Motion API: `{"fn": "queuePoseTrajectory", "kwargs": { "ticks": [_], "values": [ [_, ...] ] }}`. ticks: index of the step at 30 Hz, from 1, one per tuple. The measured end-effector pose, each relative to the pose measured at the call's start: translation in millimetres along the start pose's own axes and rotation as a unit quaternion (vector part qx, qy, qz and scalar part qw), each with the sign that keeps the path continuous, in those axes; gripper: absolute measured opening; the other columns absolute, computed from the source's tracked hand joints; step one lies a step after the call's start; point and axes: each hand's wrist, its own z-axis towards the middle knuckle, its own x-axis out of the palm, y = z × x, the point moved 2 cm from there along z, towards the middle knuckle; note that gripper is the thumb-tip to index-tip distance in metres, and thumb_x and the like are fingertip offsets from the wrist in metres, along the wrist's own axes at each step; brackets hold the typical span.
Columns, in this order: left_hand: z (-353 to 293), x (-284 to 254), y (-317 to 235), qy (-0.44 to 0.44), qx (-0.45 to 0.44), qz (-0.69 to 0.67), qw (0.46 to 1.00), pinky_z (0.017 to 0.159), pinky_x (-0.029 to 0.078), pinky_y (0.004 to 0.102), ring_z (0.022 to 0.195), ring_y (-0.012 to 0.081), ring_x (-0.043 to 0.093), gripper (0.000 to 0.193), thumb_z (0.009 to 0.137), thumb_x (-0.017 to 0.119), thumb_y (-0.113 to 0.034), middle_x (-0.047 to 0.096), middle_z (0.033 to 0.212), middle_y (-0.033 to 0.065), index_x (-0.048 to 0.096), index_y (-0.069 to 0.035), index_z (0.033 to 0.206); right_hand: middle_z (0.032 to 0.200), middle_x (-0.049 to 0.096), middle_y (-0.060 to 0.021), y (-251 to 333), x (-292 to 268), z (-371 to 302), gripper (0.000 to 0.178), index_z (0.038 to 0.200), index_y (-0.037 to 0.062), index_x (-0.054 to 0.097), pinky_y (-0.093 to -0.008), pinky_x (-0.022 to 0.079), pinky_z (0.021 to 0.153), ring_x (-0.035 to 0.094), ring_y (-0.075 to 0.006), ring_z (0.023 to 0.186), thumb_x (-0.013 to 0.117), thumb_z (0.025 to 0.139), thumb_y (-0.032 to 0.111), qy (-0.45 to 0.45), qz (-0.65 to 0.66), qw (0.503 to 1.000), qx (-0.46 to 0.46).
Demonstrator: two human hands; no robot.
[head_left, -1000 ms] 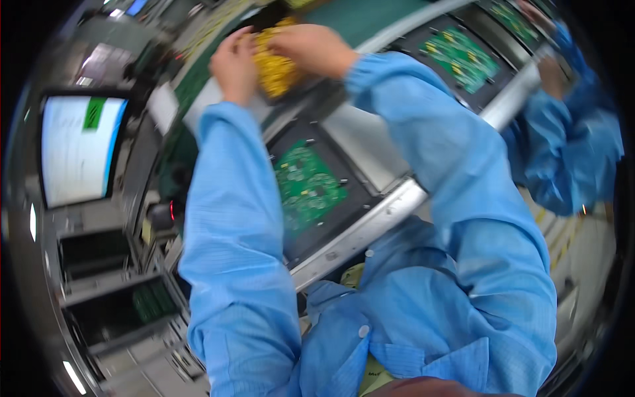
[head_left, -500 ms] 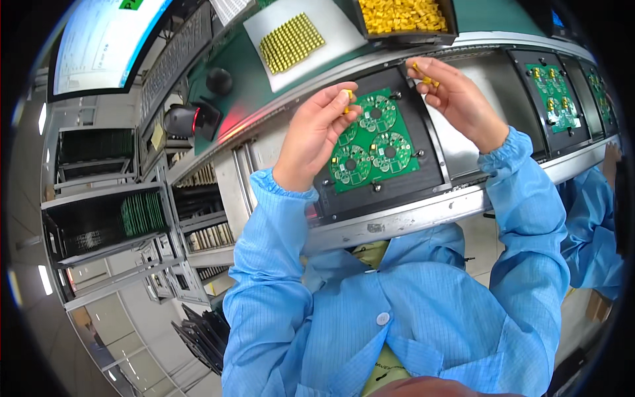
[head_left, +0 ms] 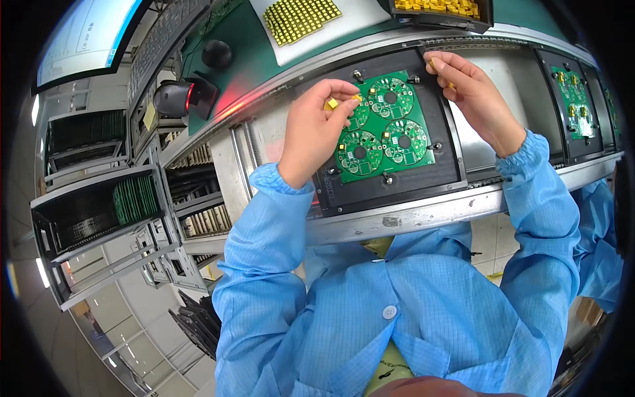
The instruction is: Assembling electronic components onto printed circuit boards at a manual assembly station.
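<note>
A green circuit board panel [head_left: 385,159] with several round sections lies in a black carrier frame [head_left: 423,188] in front of me. My left hand [head_left: 314,126] is at the panel's upper left section, its fingers closed on small yellow components [head_left: 331,104]; one shows at the fingertips, partly hidden. My right hand [head_left: 477,99] hovers over the carrier's far right edge, closed, with a yellow component [head_left: 432,63] between thumb and index finger and another showing lower among the fingers. Single yellow components [head_left: 372,91] also stand on the panel's round sections.
Beyond the rail, a white sheet [head_left: 360,30] carries rows of yellow components [head_left: 301,20]. A black bin [head_left: 443,20] of loose ones stands beside it. At left are a scanner [head_left: 173,99], a mouse [head_left: 216,54] and a monitor [head_left: 86,43]. Another populated carrier [head_left: 574,99] sits right, near a co-worker's blue sleeve [head_left: 595,218].
The whole view has shifted slightly. My left hand has turned and come closer to the panel's upper left section. My right hand stays near the carrier's far right edge, still holding yellow components.
</note>
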Motion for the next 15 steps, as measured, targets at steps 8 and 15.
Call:
{"fn": "queuePoseTrajectory", "kwargs": {
  "ticks": [8, 15],
  "values": [
    [13.1, 15.2, -11.6, -0.044, 0.169, 0.217, 0.960, 0.067, 0.058, 0.0335, 0.078, 0.0267, 0.070, 0.009, 0.088, 0.076, -0.006, 0.071, 0.094, 0.0110, 0.073, -0.004, 0.096, 0.107, 0.067, 0.0085, 9.0, -20.1, 8.5, 0.034, 0.134, 0.0106, 0.069, -0.0154, 0.041, 0.075, 0.051, -0.0013, 0.090, 0.065, 0.105, 0.028, -0.022, 0.014, 0.999, -0.030],
    [11.3, 19.6, -12.8, -0.056, 0.187, 0.243, 0.950, 0.065, 0.056, 0.0338, 0.074, 0.0246, 0.070, 0.008, 0.086, 0.077, -0.006, 0.072, 0.090, 0.0089, 0.074, -0.005, 0.094, 0.109, 0.067, 0.0080, 5.8, -22.1, 5.9, 0.035, 0.134, 0.0114, 0.069, -0.0155, 0.042, 0.075, 0.052, -0.0016, 0.091, 0.066, 0.104, 0.030, -0.040, 0.023, 0.999, -0.011]
  ]
}}
